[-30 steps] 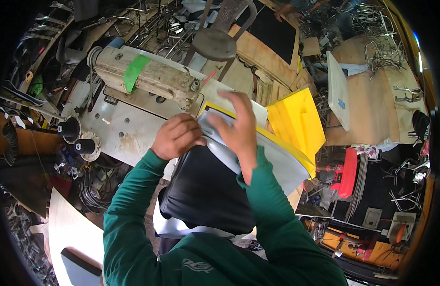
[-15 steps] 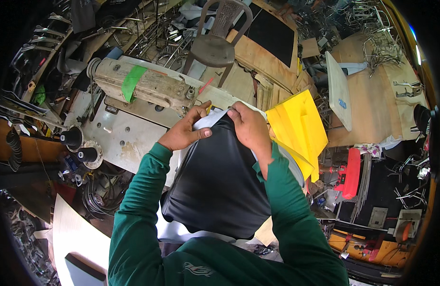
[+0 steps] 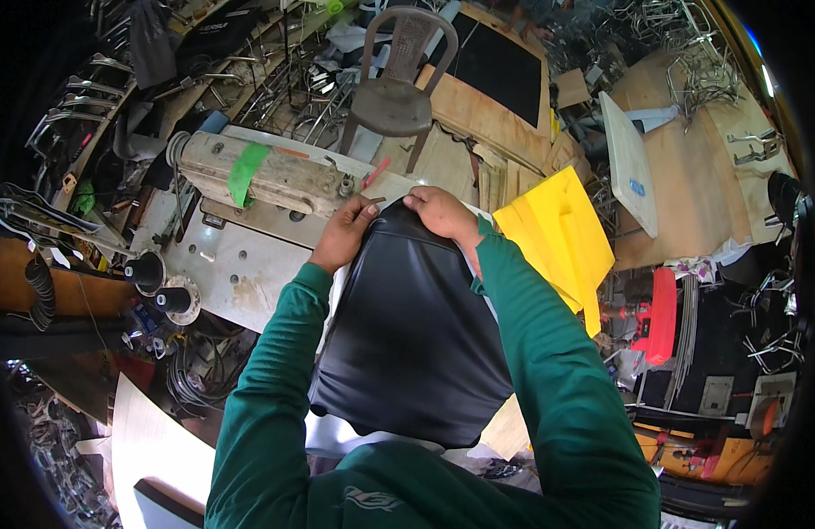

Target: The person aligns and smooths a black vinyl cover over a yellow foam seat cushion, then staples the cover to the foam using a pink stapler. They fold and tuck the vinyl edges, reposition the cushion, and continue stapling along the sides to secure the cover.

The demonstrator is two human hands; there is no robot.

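Note:
A black, leather-like cover (image 3: 412, 326) with a pale grey underside is spread before me, wrinkled toward its near edge. At its far left corner my left hand (image 3: 342, 234) grips the edge, the thumb and fingers closed on it. My right hand (image 3: 443, 214) pinches the far edge a little to the right, knuckles up. Between the two hands the far edge is drawn taut. Just beyond my left hand stands an old sewing machine (image 3: 275, 181) with green tape round its arm.
Yellow folded sheets (image 3: 562, 234) lie to the right of the cover. Two black thread cones (image 3: 174, 300) stand left of the white machine table (image 3: 249, 264). A brown plastic chair (image 3: 392, 106) is beyond it. Farther right are a red tool (image 3: 659, 317) and metal frames (image 3: 707, 79).
The far edge's pale underside, folded up between my hands before, is now turned down, so the black side shows there. Both hands have shifted slightly along the edge.

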